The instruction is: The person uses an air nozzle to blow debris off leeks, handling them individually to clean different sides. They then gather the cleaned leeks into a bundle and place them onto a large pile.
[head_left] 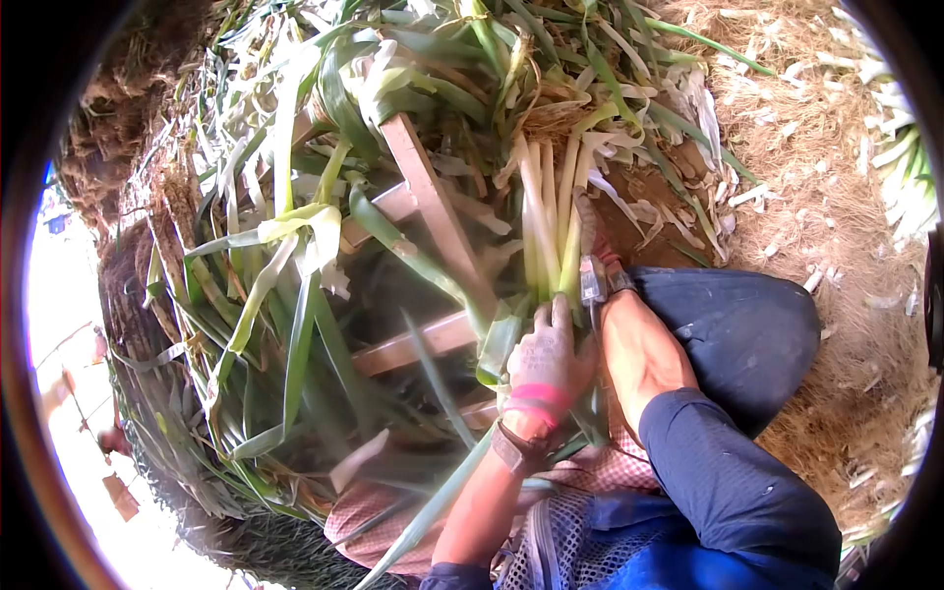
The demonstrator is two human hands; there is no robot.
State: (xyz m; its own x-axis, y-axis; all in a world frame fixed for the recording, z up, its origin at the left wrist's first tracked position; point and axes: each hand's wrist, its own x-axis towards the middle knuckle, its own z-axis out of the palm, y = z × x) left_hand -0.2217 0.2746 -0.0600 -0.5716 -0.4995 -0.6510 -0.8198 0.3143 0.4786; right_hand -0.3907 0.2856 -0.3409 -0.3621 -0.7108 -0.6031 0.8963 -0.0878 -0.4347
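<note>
A small bundle of long green onions [551, 211], pale stalks with brown roots at the far end, lies in front of me. My left hand [546, 356], in a light glove with a pink cuff, is closed over the lower, greener part of the bundle. Along the right side of the stalks is my right hand [588, 228], gloved and seen edge-on. Its fingers are mostly hidden, so their grip cannot be made out. At that wrist sits a small grey, metallic-looking piece [592, 280]. Loose green leaves [433, 246] lie left of the bundle.
Wooden slats [433, 197] form a frame on the left, among heaped leaves and peelings [295, 128]. Dry root trimmings [787, 187] cover the ground at right. More green onions [907, 167] lie at the right edge. My dark-covered knee [733, 339] is beside my right forearm.
</note>
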